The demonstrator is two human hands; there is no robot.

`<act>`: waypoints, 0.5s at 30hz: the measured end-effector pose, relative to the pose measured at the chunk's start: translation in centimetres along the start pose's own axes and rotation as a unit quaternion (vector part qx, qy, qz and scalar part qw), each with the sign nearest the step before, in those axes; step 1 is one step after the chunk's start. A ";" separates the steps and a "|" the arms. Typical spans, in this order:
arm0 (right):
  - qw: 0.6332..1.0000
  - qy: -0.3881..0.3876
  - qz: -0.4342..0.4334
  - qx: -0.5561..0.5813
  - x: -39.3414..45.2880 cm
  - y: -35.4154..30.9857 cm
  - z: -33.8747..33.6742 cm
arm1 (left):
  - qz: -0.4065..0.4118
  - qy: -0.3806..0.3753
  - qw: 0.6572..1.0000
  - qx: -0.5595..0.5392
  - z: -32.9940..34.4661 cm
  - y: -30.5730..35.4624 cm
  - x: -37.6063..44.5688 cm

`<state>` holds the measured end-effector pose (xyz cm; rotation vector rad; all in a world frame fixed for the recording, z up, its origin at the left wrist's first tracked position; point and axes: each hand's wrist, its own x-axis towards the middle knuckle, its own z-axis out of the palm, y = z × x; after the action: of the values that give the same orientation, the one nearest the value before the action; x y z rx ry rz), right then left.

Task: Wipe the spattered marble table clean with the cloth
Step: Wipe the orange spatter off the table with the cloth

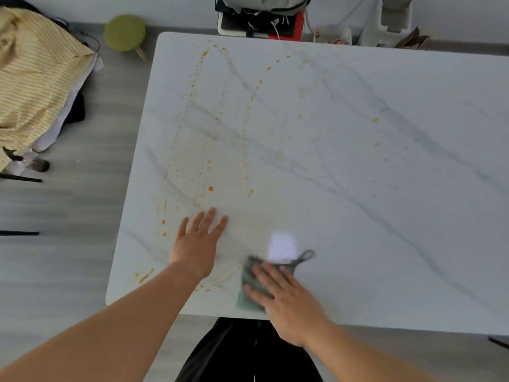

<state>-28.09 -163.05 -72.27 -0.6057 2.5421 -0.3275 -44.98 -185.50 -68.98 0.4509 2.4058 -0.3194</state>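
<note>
Here the right hand lies flat on a green-grey cloth near the front edge of the white marble table, its fingers stretched straight and pressing down on the fabric rather than curling round it; the cloth sticks out beyond the fingertips to the left and toward the table edge, and a thin hanging loop trails from its far corner, just past the knuckles; this hand and the cloth are blurred. The left hand rests palm down on the marble, fingers spread and straight, holding nothing, a short way left of the cloth and apart from it. Orange spatter runs in dotted, looping lines from just beyond the left fingertips toward the far edge of the table, with more drops to the left of that hand's little finger and beside the wrist, near the front left corner. Fainter yellowish flecks are scattered well to the right of both hands. A bright reflected patch shines on the marble just beyond the right fingertips. On the grey floor to the left lie a yellow striped fabric and a round green stool; a heap of dark clothing sits past the far edge
</note>
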 end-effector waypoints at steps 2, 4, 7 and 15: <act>0.993 -0.041 -0.106 -0.008 -0.5 2.3 -0.9 | -0.002 -0.008 1.000 0.004 0.0 0.1 0.1; 0.999 -0.022 -0.043 -0.015 0.3 5.2 -2.0 | -0.008 -0.001 1.000 0.019 0.2 0.4 0.2; 0.963 0.083 0.246 0.072 0.9 6.2 -2.7 | -0.018 0.001 0.999 0.037 0.4 0.9 0.0; 0.989 -0.014 -0.148 -0.006 1.9 3.4 -1.2 | -0.030 0.000 0.997 0.067 0.2 1.4 -0.1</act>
<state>-31.42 -160.89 -73.15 -0.9887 2.4267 -0.4040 -44.26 -184.26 -69.20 0.4394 2.4100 -0.5081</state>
